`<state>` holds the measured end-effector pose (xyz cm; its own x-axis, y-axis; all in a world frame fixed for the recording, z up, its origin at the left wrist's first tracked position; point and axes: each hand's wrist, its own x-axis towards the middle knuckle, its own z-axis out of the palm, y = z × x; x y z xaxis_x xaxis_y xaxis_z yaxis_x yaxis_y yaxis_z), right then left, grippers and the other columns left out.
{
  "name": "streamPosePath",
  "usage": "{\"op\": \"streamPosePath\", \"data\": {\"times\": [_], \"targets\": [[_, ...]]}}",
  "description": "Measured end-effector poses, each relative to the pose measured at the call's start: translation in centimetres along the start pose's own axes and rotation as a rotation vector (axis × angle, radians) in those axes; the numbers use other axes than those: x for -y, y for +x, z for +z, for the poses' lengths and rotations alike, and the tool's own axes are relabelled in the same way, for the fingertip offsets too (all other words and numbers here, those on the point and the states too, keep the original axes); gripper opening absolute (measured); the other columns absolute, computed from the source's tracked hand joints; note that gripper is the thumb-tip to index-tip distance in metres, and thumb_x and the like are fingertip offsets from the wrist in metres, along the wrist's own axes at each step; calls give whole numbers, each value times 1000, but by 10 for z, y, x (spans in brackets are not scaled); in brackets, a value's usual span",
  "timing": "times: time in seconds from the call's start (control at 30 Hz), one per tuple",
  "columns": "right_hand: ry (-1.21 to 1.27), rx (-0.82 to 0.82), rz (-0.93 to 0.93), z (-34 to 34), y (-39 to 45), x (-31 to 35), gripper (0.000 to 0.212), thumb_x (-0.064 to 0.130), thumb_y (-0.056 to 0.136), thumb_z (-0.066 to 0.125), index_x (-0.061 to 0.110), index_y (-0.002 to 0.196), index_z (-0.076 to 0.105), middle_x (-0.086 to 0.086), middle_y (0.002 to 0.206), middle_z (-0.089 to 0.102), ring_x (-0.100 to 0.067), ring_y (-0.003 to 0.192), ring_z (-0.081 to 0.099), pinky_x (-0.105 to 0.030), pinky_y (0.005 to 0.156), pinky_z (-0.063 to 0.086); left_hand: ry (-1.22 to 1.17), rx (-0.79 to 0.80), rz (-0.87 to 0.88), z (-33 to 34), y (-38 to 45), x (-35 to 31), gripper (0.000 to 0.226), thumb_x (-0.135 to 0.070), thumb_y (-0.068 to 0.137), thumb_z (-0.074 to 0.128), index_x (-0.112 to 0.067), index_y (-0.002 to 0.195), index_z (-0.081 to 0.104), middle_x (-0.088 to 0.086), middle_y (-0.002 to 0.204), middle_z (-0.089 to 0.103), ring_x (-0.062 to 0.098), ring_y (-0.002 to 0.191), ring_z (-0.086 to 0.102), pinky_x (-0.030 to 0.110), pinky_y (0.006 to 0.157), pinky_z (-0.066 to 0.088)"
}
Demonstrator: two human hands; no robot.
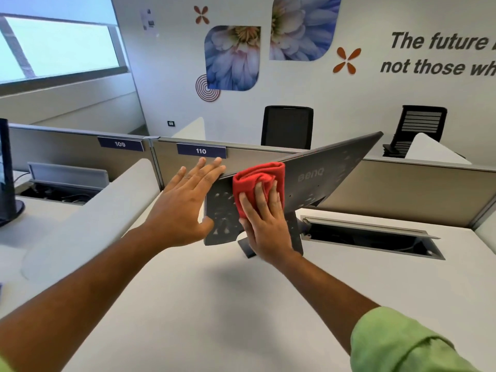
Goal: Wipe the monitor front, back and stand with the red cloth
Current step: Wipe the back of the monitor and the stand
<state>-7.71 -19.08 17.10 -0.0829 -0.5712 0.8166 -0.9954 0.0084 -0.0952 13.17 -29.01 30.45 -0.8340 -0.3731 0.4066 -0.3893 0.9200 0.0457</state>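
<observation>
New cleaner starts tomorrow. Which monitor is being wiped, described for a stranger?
Find the partition plate marked 110. Right of it stands the monitor, back facing us. Unlike the screen at the far left, it bears a BenQ logo and a red cloth.

- An open-plan office: grey cubicle partitions (pixel 80 150) carry dark blue number plates (pixel 201 151) reading 109 and 110.
- White desks (pixel 214 304) with recessed metal cable hatches (pixel 370 237).
- Black mesh-backed chairs (pixel 287 127); dark slogan lettering (pixel 440 53) on the wall.

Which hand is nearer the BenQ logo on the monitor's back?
Right. The right hand presses the cloth against the monitor back, just left of the logo. The left hand rests on the monitor's left end, farther away.
</observation>
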Motion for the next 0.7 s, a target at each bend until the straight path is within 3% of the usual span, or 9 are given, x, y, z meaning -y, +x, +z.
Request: {"op": "streamPosePath", "data": {"times": [0.1,0.23,0.33,0.4,0.53,0.63,0.7], "targets": [[-83,-8,-128,-10,2,-37,65,37,109,53,30,166,22,-6,176,9,-42,161,11,-65,125,23,41,24,19,-3,1,1,107,-39,81,71,-36,160,-1,-19,167,-9,7,153,-17,40,125,-4],[33,-135,283,-27,16,-65,74,36,110,46,28,168,1,-9,177,3,-34,163,2,-62,127,23,14,17,21,-2,3,-1,107,-36,80,72,-37,160,1,-20,167,-7,7,153,-15,41,125,-4],[217,-245,489,-21,27,-46,72,34,110,42,21,168,3,-11,177,-1,-34,163,-5,-65,127,19,-50,-8,-11,5,1,-4,109,-31,79,75,-40,159,0,-24,166,-6,2,152,-15,39,124,-4],[199,-227,391,-7,25,-18,71,34,108,45,13,167,12,-18,176,-1,-43,162,-5,-66,128,11,-64,-32,-20,7,-1,-3,109,-29,79,75,-39,159,2,-24,166,-5,3,152,-14,41,125,-3],[115,-23,104,16,-5,15,77,39,108,55,20,168,11,-12,176,-2,-50,160,-3,-66,128,12,-48,-35,-5,4,-2,-1,105,-29,80,72,-36,160,4,-21,167,-4,7,153,-14,46,126,-3],[7,101,-165,8,-15,-10,73,50,108,51,28,167,15,-2,178,-2,-43,162,3,-64,128,16,-46,-18,12,2,-2,-2,105,-29,80,71,-36,160,3,-21,167,-5,9,153,-16,51,125,-3],[-28,76,-195,-3,-9,-33,68,49,110,44,30,168,14,1,177,3,-37,163,7,-65,126,22,-45,-20,16,3,1,-3,104,-28,79,71,-37,159,4,-22,167,-5,9,153,-17,53,125,-3]]}}
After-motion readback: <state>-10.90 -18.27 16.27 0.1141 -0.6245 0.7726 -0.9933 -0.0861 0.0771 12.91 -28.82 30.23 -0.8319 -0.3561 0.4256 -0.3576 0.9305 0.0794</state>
